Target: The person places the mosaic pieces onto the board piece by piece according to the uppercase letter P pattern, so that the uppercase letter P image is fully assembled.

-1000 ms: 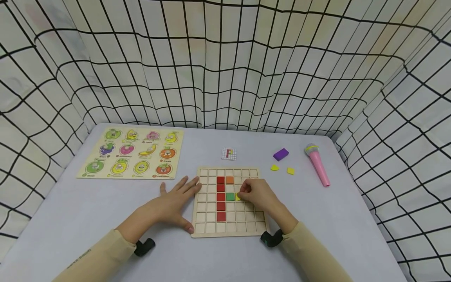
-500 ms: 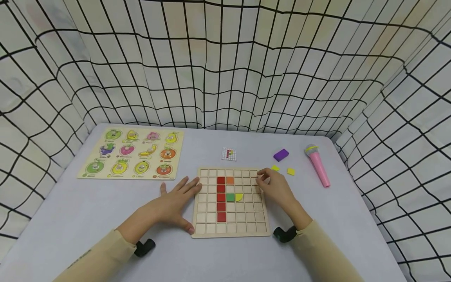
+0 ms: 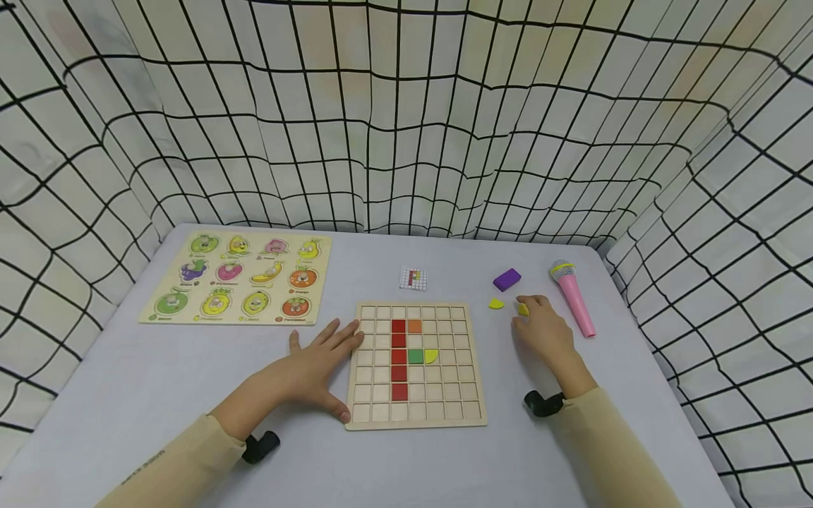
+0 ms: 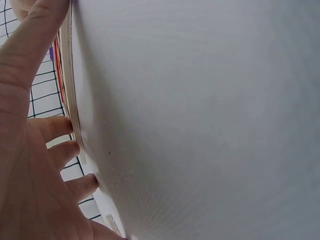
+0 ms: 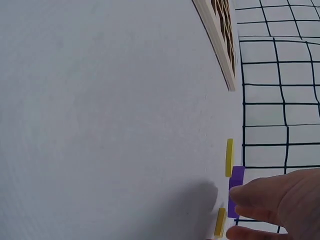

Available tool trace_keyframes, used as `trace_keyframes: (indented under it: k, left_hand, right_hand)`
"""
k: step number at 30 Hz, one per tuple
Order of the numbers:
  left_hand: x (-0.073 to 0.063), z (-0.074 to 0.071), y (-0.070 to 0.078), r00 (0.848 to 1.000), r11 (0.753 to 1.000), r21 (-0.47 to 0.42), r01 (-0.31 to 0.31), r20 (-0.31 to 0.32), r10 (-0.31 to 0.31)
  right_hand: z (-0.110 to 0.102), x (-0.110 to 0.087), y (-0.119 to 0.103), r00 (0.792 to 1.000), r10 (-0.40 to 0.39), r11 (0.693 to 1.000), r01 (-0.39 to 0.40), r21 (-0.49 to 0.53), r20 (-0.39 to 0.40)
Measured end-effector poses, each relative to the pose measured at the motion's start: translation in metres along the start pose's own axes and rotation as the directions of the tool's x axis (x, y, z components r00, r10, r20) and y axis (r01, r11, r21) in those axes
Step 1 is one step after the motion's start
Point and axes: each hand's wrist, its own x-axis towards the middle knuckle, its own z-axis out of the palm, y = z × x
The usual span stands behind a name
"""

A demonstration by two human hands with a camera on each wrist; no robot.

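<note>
My left hand lies with spread fingers along the left edge of a wooden grid board; thumb and fingertips meet its rim. The board carries a column of red square tiles, an orange tile, a green tile and a yellow quarter-round tile. Right of the board, my right hand reaches over a yellow square tile, fingertips close around it and partly covering it. In the right wrist view this tile lies on the table below the thumb and fingers.
A loose yellow rounded tile and a purple block lie near the right hand, with a pink toy microphone beyond. A small pattern card is behind the board. A fruit puzzle board sits at back left; black netting surrounds the table.
The right hand has let go of the yellow quarter-round tile beside the green one and moved right, off the board, to the yellow square tile. The left hand has stayed put.
</note>
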Motion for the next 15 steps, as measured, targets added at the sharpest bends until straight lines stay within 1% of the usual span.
trace_keyframes:
  k: [3, 8, 15]
  left_hand:
    - [-0.0003, -0.0002, 0.0003, 1.0, 1.0, 0.002, -0.001, 0.001, 0.001]
    - [-0.0002, 0.0, 0.0004, 1.0, 1.0, 0.004, 0.0, 0.001, 0.0]
    - [-0.0002, 0.0001, 0.0005, 1.0, 1.0, 0.003, 0.003, 0.003, -0.003]
  right_hand:
    - [-0.0014, 0.0024, 0.0056, 1.0, -0.016, 1.0, 0.016, 0.003, 0.013]
    - [0.0006, 0.0036, 0.0084, 0.998, -0.051, 0.997, 0.049, 0.056, 0.035]
    - [0.0045, 0.0007, -0.0013, 0.996, -0.024, 0.996, 0.016, 0.086, 0.088]
